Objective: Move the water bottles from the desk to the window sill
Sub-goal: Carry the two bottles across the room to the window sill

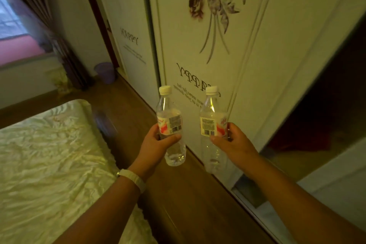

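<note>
Each of my hands carries a clear plastic water bottle with a white cap, held upright in front of me above the floor. My left hand point(156, 144) grips the left bottle point(170, 123) around its label; a white band sits on that wrist. My right hand point(234, 144) grips the right bottle point(212, 121) at its label, close to the wardrobe door. The window sill point(25, 61) lies far off at the upper left, below a bright window and beside a dark curtain point(59, 49). No desk is in view.
A bed with a cream cover point(49, 154) fills the lower left. A white wardrobe with sliding flower-printed doors point(217, 35) runs along the right, its right part open and dark. A strip of wooden floor point(138, 109) leads between them towards a purple bin point(105, 72).
</note>
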Demonstrator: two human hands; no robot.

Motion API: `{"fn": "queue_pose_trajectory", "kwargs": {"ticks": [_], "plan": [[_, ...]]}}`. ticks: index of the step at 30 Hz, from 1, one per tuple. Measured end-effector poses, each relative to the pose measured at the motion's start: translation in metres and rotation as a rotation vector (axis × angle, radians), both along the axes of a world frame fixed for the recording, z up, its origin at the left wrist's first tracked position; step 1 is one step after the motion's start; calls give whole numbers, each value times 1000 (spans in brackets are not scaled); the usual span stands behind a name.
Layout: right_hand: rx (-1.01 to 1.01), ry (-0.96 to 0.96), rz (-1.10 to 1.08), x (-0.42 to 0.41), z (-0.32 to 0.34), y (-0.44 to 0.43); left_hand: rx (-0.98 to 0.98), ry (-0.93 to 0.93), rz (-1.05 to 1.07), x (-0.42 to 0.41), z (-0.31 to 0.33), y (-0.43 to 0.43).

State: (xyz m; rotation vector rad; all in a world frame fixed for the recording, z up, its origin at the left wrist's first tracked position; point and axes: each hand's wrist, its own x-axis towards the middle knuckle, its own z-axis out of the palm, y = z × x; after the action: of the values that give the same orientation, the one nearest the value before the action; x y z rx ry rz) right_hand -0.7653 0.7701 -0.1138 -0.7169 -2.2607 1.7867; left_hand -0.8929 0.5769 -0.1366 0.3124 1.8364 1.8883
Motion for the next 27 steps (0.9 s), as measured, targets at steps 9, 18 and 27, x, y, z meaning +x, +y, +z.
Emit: {"fn": "queue_pose_trajectory", "kwargs": {"ticks": [9, 18, 27], "plan": [[-37, 51, 168, -134, 5, 17, -36, 21, 206, -91, 11, -17], [-61, 45, 414, -301, -10, 40, -64, 40, 470, -192, 16, -2], [-43, 42, 581, -442, 2, 54, -86, 105, 630, -285, 39, 9]]}}
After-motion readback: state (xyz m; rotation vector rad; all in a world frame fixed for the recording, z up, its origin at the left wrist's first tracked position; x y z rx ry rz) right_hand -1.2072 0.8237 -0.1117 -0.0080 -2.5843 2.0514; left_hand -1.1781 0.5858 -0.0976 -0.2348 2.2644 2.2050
